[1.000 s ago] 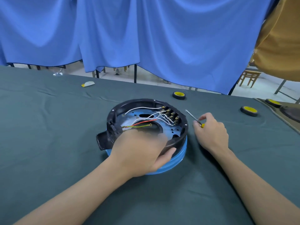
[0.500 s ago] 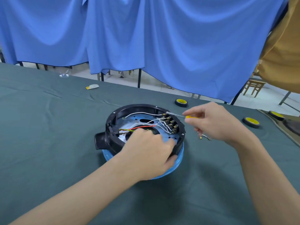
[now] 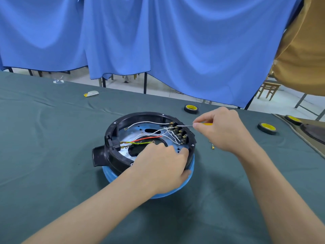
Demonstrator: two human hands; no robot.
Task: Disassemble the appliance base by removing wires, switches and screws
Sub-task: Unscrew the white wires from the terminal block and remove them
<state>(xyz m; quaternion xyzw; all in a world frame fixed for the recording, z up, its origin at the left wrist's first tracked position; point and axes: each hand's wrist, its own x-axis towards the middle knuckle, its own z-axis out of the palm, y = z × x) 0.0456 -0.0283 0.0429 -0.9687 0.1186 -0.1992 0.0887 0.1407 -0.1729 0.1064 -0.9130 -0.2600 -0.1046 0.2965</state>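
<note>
Appliance base (image 3: 112,131) sits mid-bench, open side up, black shell on a blue ring (image 3: 109,175). It looks like rigid moulded plastic over a metal plate. Probably light, so it will likely skate on the bench (image 3: 52,155) cloth if not braced.

Best hold is the rim, not the handle stub on its left.

Left hand (image 3: 163,166) does that: fingers curled over the near rim, thumb outside against the blue ring.

Right hand (image 3: 221,127) pinches a screwdriver (image 3: 184,126) by its yellow handle. The tip is at the far end of the switch terminals (image 3: 179,133) on the base's right inner wall.

White wires (image 3: 149,122) fan out from that row. Red wire (image 3: 149,138) and green-yellow wire (image 3: 139,142) run to the left socket.

The wires are thin and floppy, so pull at the metal connectors, not the insulation. The terminals look small and easy to bend, so pry gently.

Can't tell if the tip is seated.

Small loose part (image 3: 212,147) lies on the bench just right of the base, under the right hand.
</note>
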